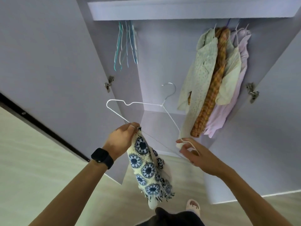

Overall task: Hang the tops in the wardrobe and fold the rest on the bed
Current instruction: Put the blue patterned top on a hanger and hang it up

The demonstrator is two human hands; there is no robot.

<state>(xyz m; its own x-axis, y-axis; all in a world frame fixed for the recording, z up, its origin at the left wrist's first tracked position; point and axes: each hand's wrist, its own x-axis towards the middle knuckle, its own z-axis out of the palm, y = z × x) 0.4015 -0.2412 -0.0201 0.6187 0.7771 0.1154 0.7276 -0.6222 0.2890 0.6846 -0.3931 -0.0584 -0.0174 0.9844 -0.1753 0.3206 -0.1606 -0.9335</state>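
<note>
The wardrobe (pixel 162 70) stands open, its doors swung wide. On the right of its rail hang several tops (pixel 211 79), pale, checked and lilac, packed close together. The top (pixel 143 163) in hand is a cream crochet piece with blue flower rounds and a fringed hem. It dangles in front of the wardrobe, bunched at its upper edge, below the rail and not yet on it. It looks light, soft and floppy, and the open knit will likely snag on wire, so it is best taken by the shoulders or neckline and eased on, never tugged by the fringe. The white wire hanger (pixel 141 103) is held tilted between both hands, hook upward and free. It is thin, stiff and probably slick, so the knit may slide off. Spare hangers (pixel 125 44) hang at the rail's left end. The left hand (pixel 122 141) pinches the top's upper edge against the hanger's wire. The right hand (pixel 195 154) curls its fingers round the hanger's far shoulder, beside a cream scrap I cannot identify.
</note>
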